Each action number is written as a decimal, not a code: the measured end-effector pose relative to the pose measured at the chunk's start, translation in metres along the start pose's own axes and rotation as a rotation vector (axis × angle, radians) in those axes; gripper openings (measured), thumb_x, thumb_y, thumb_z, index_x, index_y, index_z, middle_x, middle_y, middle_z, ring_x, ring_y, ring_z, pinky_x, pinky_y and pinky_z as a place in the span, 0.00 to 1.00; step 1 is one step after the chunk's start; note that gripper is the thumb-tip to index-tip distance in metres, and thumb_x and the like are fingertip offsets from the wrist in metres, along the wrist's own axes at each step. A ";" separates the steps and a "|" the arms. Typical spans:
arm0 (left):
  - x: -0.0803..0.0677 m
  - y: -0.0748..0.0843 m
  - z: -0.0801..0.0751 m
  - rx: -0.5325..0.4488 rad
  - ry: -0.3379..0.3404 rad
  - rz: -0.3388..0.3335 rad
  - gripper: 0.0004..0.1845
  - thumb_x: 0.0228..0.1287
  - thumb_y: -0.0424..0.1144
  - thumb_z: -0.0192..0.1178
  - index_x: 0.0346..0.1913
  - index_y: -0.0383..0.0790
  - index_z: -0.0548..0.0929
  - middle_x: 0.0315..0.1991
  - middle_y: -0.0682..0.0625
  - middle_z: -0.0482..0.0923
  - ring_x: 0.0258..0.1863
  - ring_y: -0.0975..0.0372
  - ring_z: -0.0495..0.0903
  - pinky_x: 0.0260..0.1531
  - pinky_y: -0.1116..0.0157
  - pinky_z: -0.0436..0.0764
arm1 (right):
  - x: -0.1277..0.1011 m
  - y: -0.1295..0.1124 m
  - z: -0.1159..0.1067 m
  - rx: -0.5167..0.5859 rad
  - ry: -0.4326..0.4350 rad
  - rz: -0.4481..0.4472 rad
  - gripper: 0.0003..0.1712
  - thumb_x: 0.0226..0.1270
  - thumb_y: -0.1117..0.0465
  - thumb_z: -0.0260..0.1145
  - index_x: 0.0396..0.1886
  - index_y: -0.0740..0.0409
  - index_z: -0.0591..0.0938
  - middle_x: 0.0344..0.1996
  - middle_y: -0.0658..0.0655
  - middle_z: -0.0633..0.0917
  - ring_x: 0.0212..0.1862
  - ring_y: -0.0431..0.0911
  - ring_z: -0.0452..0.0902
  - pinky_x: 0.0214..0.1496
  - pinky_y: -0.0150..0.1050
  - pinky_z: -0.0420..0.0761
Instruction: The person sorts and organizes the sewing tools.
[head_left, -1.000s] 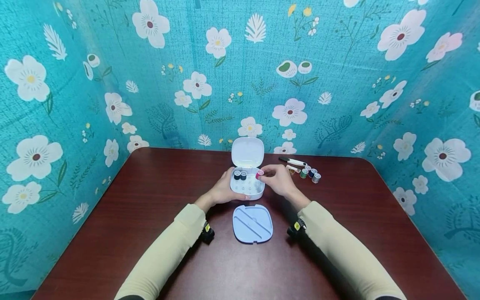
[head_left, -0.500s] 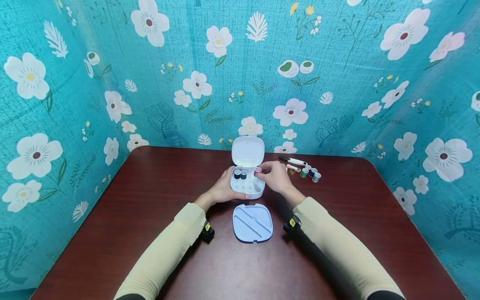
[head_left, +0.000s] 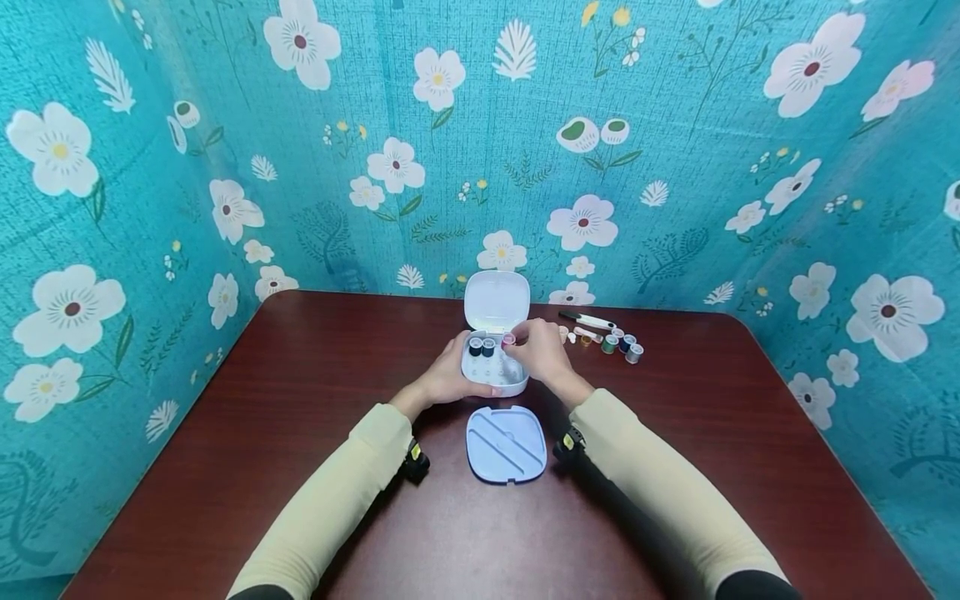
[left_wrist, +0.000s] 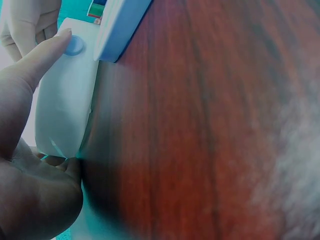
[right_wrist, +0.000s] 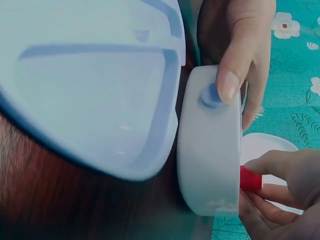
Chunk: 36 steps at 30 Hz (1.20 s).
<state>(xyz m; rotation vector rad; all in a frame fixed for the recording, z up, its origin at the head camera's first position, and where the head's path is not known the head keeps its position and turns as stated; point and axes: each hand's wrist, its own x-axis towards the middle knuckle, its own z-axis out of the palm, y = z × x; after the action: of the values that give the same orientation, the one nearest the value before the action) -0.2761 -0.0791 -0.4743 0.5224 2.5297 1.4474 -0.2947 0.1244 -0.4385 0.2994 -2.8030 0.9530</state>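
Observation:
A small white box [head_left: 495, 377] stands open on the dark red table, its lid [head_left: 497, 300] upright behind it. My left hand [head_left: 454, 377] grips the box's left front, thumb by the blue latch button [left_wrist: 75, 45]. My right hand [head_left: 519, 347] pinches a pink-red thread spool [head_left: 509, 340] over the box's back row, beside two dark spools [head_left: 481, 347] that sit in it. The right wrist view shows that spool [right_wrist: 250, 179] between my fingertips at the box's rim [right_wrist: 210, 150].
A pale blue tray insert [head_left: 506, 444] lies just in front of the box. Several loose spools [head_left: 621, 345] and a white, dark-tipped tool [head_left: 588, 320] lie at the back right. Teal floral cloth walls surround the table [head_left: 300, 467].
My right hand has carried the pink-red spool leftward from the box's right edge to over the back row. The left hand and the box have stayed put.

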 end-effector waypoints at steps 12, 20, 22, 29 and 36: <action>0.000 -0.002 0.002 0.004 -0.004 0.005 0.61 0.45 0.48 0.84 0.78 0.41 0.55 0.68 0.41 0.64 0.63 0.52 0.68 0.66 0.51 0.68 | -0.001 -0.004 0.012 -0.041 -0.016 0.040 0.07 0.63 0.63 0.75 0.37 0.62 0.91 0.33 0.58 0.91 0.34 0.48 0.83 0.37 0.42 0.81; 0.001 -0.004 0.001 0.001 -0.002 0.004 0.63 0.44 0.50 0.84 0.79 0.43 0.54 0.68 0.42 0.64 0.63 0.52 0.68 0.66 0.51 0.68 | 0.000 -0.007 0.011 -0.069 -0.033 0.044 0.05 0.64 0.63 0.75 0.35 0.62 0.91 0.28 0.58 0.90 0.27 0.45 0.82 0.29 0.37 0.79; 0.002 -0.004 0.001 -0.003 -0.004 0.010 0.63 0.44 0.50 0.84 0.78 0.42 0.54 0.68 0.42 0.64 0.63 0.52 0.68 0.66 0.51 0.68 | 0.001 -0.008 0.011 -0.072 -0.040 0.043 0.05 0.64 0.64 0.75 0.34 0.62 0.91 0.27 0.57 0.89 0.26 0.45 0.81 0.28 0.36 0.78; 0.002 -0.004 0.001 -0.005 0.003 0.033 0.61 0.44 0.47 0.84 0.78 0.40 0.55 0.68 0.41 0.64 0.64 0.51 0.68 0.66 0.51 0.67 | 0.004 -0.008 0.012 -0.059 -0.054 0.056 0.05 0.64 0.64 0.74 0.33 0.62 0.91 0.24 0.56 0.88 0.25 0.45 0.81 0.28 0.37 0.80; 0.002 -0.005 0.002 -0.013 0.003 0.049 0.60 0.45 0.47 0.84 0.77 0.39 0.57 0.67 0.41 0.65 0.63 0.51 0.68 0.65 0.50 0.68 | 0.006 -0.009 0.017 -0.047 -0.084 0.066 0.06 0.64 0.64 0.75 0.33 0.64 0.91 0.28 0.59 0.89 0.30 0.48 0.84 0.35 0.42 0.85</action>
<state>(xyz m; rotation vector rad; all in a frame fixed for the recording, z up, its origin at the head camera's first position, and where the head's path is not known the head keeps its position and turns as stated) -0.2780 -0.0793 -0.4794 0.5838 2.5249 1.4814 -0.2995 0.1062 -0.4450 0.2477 -2.9235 0.9068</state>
